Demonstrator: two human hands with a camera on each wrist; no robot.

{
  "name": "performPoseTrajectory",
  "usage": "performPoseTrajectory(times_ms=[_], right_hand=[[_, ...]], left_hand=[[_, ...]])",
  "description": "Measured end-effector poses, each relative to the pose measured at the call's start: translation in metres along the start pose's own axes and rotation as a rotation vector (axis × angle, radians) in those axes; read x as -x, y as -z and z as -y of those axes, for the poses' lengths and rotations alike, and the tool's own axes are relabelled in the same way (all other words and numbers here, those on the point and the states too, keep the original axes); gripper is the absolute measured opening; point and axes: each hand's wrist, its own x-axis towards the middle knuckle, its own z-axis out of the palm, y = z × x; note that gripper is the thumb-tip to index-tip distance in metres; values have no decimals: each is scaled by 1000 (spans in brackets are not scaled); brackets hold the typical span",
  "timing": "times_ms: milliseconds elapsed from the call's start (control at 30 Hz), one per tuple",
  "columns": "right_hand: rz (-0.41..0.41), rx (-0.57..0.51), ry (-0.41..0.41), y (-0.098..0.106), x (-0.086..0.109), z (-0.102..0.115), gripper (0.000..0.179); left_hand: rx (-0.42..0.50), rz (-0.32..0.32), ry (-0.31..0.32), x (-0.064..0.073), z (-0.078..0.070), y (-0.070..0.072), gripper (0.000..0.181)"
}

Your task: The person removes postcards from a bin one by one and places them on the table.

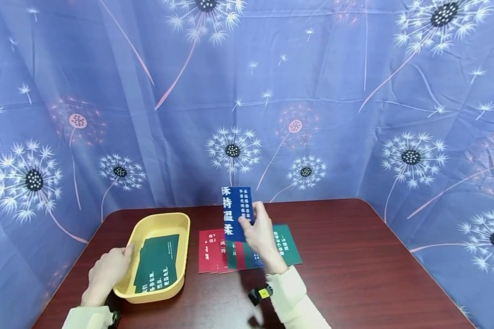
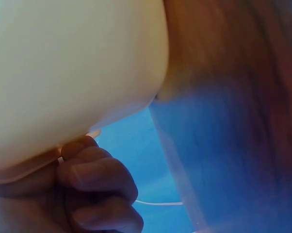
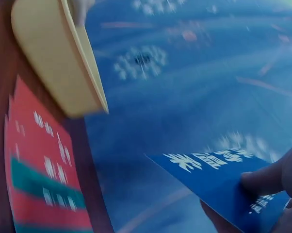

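Observation:
A blue card (image 1: 237, 214) with white writing is pinched between the thumb and fingers of my right hand (image 1: 260, 230), held up above the table. Below it lies an overlapping row of red cards (image 1: 210, 256) and green cards (image 1: 290, 246). On the left, my left hand (image 1: 110, 270) grips the side rim of a yellow tray (image 1: 183, 256), its fingers curled at the wall in the left wrist view. Several dark green cards (image 1: 158, 258) with white writing lie inside the tray. The right wrist view shows the blue card (image 3: 219, 184) tilted, the thumb on its face.
The dark red-brown wooden table (image 1: 354, 269) reaches to a blue curtain (image 1: 333, 91) with dandelion prints, which hangs behind it and along the sides. A small black device with a yellow patch (image 1: 263, 293) is at my right wrist.

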Motion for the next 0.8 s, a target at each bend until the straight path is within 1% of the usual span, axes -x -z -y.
performPoseTrajectory(times_ms=[167,267,433,533,633,700,800], right_hand=[[-35,115,-83,48,-9,-17,41],[-52,207,-123,75,-12,-28,54],[-35,344,-207,106,-15,-48,61],[4,381,-275,117,-15,-59,62],[53,402,-329,121,-14,-71,61],[86,416,-350,121,-13,-78,61],[115,443,-352,118,-11,-89,60]], left_hand=[[-8,-3,-6,-2,-1,0,66],[-9,-1,-2,-2,0,0,65],[-8,-1,8,-3,1,0,66],[-5,1,15,-2,1,0,68],[-6,6,19,-2,2,-1,68],[-5,12,20,-2,2,-1,67],[-10,6,14,-2,2,-1,66]])
